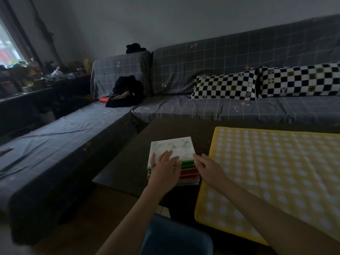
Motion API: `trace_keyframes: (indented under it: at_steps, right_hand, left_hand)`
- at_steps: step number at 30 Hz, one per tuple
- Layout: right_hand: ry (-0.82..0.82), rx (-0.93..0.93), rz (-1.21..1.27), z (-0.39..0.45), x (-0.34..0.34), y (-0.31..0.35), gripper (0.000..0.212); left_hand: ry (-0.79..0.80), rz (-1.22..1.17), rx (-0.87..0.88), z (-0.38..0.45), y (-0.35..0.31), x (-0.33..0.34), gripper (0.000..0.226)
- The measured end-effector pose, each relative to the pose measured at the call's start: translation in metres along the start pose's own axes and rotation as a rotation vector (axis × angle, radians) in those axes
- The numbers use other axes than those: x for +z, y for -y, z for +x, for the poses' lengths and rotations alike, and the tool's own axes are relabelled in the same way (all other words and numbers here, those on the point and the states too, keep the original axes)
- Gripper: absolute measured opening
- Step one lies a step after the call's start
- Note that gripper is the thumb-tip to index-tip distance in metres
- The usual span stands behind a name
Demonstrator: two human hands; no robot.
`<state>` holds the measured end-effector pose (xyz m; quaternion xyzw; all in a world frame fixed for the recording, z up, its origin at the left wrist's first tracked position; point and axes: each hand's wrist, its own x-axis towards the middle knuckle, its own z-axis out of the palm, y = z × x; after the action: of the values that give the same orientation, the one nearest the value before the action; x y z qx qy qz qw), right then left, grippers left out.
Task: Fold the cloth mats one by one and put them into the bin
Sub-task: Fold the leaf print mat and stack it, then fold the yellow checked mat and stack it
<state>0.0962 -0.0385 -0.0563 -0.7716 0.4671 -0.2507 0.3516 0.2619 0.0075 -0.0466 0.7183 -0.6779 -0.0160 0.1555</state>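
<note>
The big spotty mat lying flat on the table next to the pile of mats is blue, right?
Not blue. The head view shows the big spotty mat is yellow with pale spots. It does lie flat on the table, next to the pile of mats, where the left hand rests on top.

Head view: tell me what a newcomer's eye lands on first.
The bright yellow checked mat spread flat on the right of the dark table stands out most. Left of it, both hands meet a stack of cloth mats, left hand flat on top. Behind, two black-and-white checkered pillows lean on the grey sofa.
</note>
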Motion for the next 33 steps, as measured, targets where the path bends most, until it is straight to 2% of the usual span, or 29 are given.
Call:
trace_keyframes:
  at_steps: [4, 7, 11, 13, 15, 20, 24, 27, 33]
  right_hand:
    - [-0.119, -0.05, -0.068, -0.038, -0.02, -0.015, 0.038]
    - [-0.208, -0.045, -0.096, -0.072, -0.036, -0.035, 0.031]
    - [-0.27, -0.03, -0.172, -0.123, -0.058, -0.068, 0.026]
    - [-0.261, 0.014, -0.228, -0.147, -0.07, -0.084, 0.03]
    - [-0.261, 0.04, -0.286, -0.166, -0.08, -0.099, 0.043]
    - [-0.306, 0.122, -0.291, -0.206, -0.102, -0.122, 0.022]
    - [-0.248, 0.105, -0.292, -0.226, -0.113, -0.131, 0.022]
    - [-0.191, 0.083, -0.277, -0.233, -0.118, -0.134, 0.023]
    - [-0.058, 0.127, -0.355, -0.237, -0.126, -0.138, 0.043]
  left_hand:
    - [-0.012, -0.06, 0.083, -0.019, -0.038, 0.009, 0.043]
    - [-0.002, -0.149, 0.182, -0.036, -0.065, 0.023, 0.054]
    - [0.088, -0.235, 0.287, -0.053, -0.1, 0.05, 0.05]
    - [0.107, -0.249, 0.287, -0.059, -0.119, 0.064, 0.049]
    - [0.147, -0.324, 0.254, -0.064, -0.139, 0.074, 0.038]
    - [0.278, -0.438, 0.211, -0.078, -0.173, 0.084, 0.034]
    - [0.313, -0.482, 0.264, -0.084, -0.18, 0.095, 0.024]
    - [0.355, -0.547, 0.292, -0.086, -0.179, 0.097, 0.006]
    - [0.361, -0.456, 0.354, -0.085, -0.179, 0.089, 0.02]
